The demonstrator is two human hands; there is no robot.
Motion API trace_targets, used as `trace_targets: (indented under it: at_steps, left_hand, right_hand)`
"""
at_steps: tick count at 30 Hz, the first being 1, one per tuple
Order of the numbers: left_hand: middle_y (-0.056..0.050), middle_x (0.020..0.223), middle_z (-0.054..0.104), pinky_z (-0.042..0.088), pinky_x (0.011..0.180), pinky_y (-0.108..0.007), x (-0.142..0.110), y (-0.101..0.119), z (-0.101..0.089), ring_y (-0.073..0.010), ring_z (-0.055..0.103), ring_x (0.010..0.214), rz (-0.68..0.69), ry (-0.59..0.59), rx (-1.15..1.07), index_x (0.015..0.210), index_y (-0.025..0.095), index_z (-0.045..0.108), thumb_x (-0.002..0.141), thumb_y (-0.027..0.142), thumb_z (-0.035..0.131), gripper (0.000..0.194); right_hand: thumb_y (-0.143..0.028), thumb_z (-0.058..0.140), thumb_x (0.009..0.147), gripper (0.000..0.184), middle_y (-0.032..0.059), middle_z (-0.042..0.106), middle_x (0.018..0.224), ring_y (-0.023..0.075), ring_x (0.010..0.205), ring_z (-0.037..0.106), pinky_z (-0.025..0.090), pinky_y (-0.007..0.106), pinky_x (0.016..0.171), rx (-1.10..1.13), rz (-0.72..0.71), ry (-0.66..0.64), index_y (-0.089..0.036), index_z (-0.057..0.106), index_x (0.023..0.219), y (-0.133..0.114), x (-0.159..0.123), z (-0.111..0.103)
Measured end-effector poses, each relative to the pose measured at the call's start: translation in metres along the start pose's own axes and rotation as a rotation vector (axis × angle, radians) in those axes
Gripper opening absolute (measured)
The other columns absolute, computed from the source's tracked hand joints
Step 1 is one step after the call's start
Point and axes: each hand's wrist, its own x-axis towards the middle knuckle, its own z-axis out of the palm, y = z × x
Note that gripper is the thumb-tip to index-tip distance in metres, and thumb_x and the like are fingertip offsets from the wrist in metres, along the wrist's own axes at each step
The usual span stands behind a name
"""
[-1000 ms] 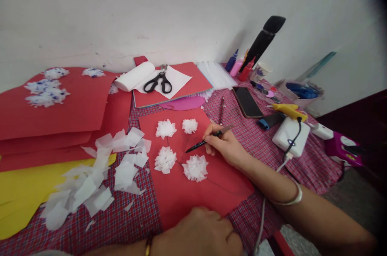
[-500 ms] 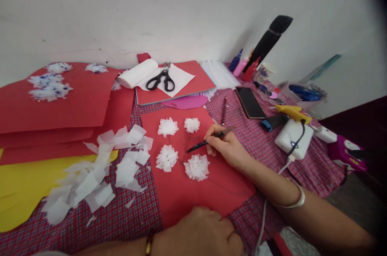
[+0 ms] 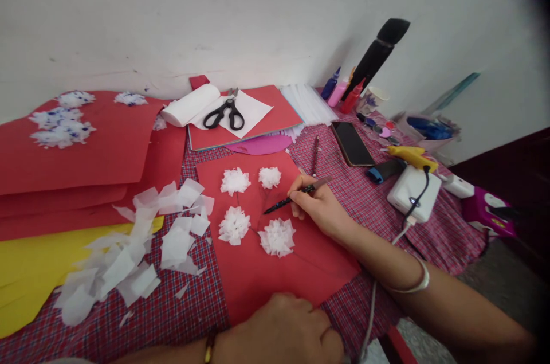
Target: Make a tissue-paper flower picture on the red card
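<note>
A slim black pen (image 3: 281,203) with a speckled barrel is pinched in my right hand (image 3: 315,203), its tip at the red paper sheet (image 3: 253,289). On that sheet sit white tissue-paper flowers: two at the top, one at lower left (image 3: 234,225) and one at lower right (image 3: 277,237). Thin dark lines run between the flowers and toward the sheet's lower right. My left hand (image 3: 281,332) rests closed over the sheet's near edge, knuckles up; its fingertips are hidden.
Cut white tissue squares (image 3: 120,266) lie left of the sheet. Behind it are scissors (image 3: 224,113) and a white roll (image 3: 191,105). To the right are a phone (image 3: 352,143), a yellow glue gun (image 3: 410,155), a white adapter (image 3: 415,192) and a cable.
The whole view has shifted slightly, with things appearing a little further left. My right hand keeps the pen in nearly the same spot; my left hand stays put.
</note>
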Motion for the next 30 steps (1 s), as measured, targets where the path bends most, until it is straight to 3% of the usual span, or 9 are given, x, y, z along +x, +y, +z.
trace_targets:
  at_steps: [6, 18, 25, 30]
  left_hand:
    - [0.004, 0.058, 0.058, 0.032, 0.039, -0.028, 0.0, -0.001, 0.001, -0.0115, 0.05, 0.048, 0.002, -0.018, -0.02, 0.068, 0.018, 0.055, 0.09, 0.037, 0.06, 0.03]
    - [0.004, 0.061, 0.06, 0.03, 0.037, -0.029, -0.002, 0.0, 0.004, -0.0134, 0.051, 0.049, 0.011, -0.065, -0.004, 0.07, 0.018, 0.054, 0.081, 0.038, 0.072, 0.029]
    - [0.004, 0.058, 0.058, 0.028, 0.036, -0.029, -0.003, 0.0, 0.011, -0.0129, 0.049, 0.046, 0.003, 0.039, 0.004, 0.067, 0.018, 0.053, 0.084, 0.04, 0.067, 0.031]
    - [0.004, 0.059, 0.058, 0.028, 0.036, -0.03, -0.002, -0.001, 0.007, -0.013, 0.049, 0.047, -0.008, 0.008, -0.006, 0.068, 0.018, 0.054, 0.082, 0.039, 0.07, 0.03]
  right_hand:
    - [-0.026, 0.056, 0.076, 0.012, -0.0063, 0.052, 0.044, 0.0076, 0.037, 0.043, 0.033, 0.02, 0.04, 0.012, 0.018, 0.068, -0.02, 0.05, 0.068, 0.002, 0.0, -0.004]
    - [-0.024, 0.056, 0.069, 0.009, -0.0085, 0.042, 0.038, 0.0064, 0.034, 0.035, 0.023, 0.02, 0.036, 0.095, 0.063, 0.196, -0.02, 0.05, 0.063, 0.002, 0.006, -0.013]
    - [-0.026, 0.057, 0.075, 0.012, -0.0063, 0.052, 0.045, 0.0071, 0.038, 0.043, 0.033, 0.02, 0.04, 0.097, 0.025, 0.029, -0.02, 0.051, 0.067, -0.002, -0.002, -0.002]
    - [-0.027, 0.057, 0.078, 0.015, -0.0056, 0.054, 0.048, 0.0075, 0.04, 0.047, 0.039, 0.02, 0.042, 0.056, 0.01, -0.007, -0.02, 0.05, 0.067, -0.002, -0.003, 0.002]
